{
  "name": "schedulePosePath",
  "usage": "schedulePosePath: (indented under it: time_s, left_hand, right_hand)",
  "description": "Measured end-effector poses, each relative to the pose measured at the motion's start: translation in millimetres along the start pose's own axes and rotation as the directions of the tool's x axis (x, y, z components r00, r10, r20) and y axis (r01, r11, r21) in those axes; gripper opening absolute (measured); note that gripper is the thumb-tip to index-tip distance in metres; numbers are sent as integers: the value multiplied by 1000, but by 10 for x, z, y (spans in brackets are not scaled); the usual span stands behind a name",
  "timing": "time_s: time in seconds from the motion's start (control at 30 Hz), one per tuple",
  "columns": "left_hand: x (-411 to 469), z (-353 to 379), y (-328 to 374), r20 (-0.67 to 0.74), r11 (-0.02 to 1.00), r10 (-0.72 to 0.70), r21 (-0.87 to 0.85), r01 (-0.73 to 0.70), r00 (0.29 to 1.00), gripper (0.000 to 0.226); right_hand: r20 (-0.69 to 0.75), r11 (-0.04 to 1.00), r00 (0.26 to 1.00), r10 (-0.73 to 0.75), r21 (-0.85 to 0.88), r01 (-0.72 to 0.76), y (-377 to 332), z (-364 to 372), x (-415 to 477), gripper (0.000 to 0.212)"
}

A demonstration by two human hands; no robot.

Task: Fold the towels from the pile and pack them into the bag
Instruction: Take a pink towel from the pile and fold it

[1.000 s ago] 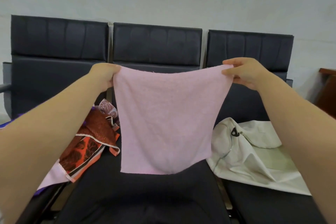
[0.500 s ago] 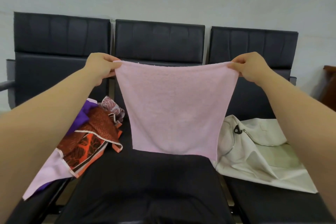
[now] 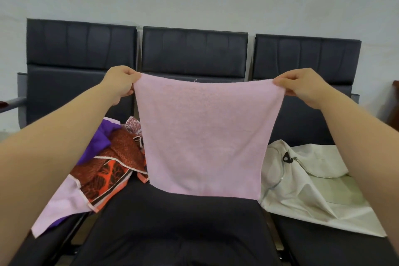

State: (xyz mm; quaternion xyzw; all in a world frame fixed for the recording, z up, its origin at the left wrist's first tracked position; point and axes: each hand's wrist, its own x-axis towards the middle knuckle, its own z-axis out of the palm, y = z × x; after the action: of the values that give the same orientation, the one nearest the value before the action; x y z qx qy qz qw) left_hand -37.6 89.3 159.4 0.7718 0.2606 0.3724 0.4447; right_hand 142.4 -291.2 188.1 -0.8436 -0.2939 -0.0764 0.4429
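Above middle seat (image 3: 172, 211), my left hand (image 3: 119, 84) and right hand (image 3: 302, 86) pinch pink towel (image 3: 205, 136) top corners, unfolded; pile (image 3: 103, 164) left, bag (image 3: 306, 188) right, nothing visibly packed.

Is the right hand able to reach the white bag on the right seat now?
Probably not yet: the right hand is pinching a top corner of the pink towel. The white bag lies uncovered below that arm, so the path looks free once it lets go.
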Motion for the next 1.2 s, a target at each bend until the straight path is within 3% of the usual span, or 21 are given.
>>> schedulePosePath:
  time_s: [0.1, 0.23, 0.33, 0.4, 0.43, 0.5, 0.57, 0.63, 0.7, 0.83, 0.97, 1.07, 1.13, 1.2]
  left_hand:
    - [-40, 9, 1, -22, 996, 59, 72, -57, 998, 18]
    - [-67, 30, 12, -7, 999, 41, 27, -41, 999, 21]
    - [-97, 44, -2, 87, 970, -132, -195, 147, 987, 21]
    - [-159, 132, 4, 208, 880, -298, -320, 352, 932, 12]
    - [-202, 199, 18, 265, 827, -373, -339, 448, 889, 18]
    - [-287, 380, 72, 362, 743, -441, -366, 560, 822, 23]
    - [-378, 588, 187, 413, 715, -431, -385, 583, 802, 21]
    - [-512, 790, 333, 419, 717, -390, -420, 556, 820, 15]
    - [-639, 999, 442, 423, 727, -329, -457, 512, 844, 8]
    - [-763, 1179, 543, 341, 756, -318, -471, 454, 885, 15]
    - [-735, 1076, 579, 374, 794, -219, -469, 388, 901, 20]
    - [-713, 943, 469, 413, 921, 40, -368, 127, 910, 55]
    - [-715, 897, 364, 376, 951, 161, -307, -41, 912, 55]
    - [-669, 873, 231, 209, 968, 244, -103, -227, 947, 43]
  right_hand:
    - [-55, 999, 998, 10, -30, -12, 5, 72, 6, 35]
    - [-129, 988, 989, 74, 143, -56, -4, 217, 11, 32]
    - [-91, 921, 963, 255, 326, -214, 29, 329, -4, 20]
    - [-22, 856, 924, 381, 386, -343, 63, 446, 4, 17]
    - [0, 830, 906, 424, 401, -388, 58, 535, 25, 21]
    - [3, 816, 887, 462, 390, -427, -31, 772, 84, 26]
    - [-60, 868, 906, 419, 321, -380, -204, 1007, 122, 33]
    - [-106, 950, 954, 280, 173, -259, -413, 1232, 103, 34]
    - [-87, 979, 984, 159, 143, -145, -603, 1437, -2, 27]
    - [-49, 963, 993, 106, 255, -90, -724, 1645, -70, 27]
    - [41, 934, 997, 61, 349, -71, -748, 1563, -79, 26]
    - [-24, 956, 1000, -4, 292, 11, -718, 1454, -63, 21]
    - [-38, 962, 999, -7, 271, 17, -710, 1383, -51, 24]
    - [5, 956, 998, -62, 289, 58, -726, 1319, -67, 32]
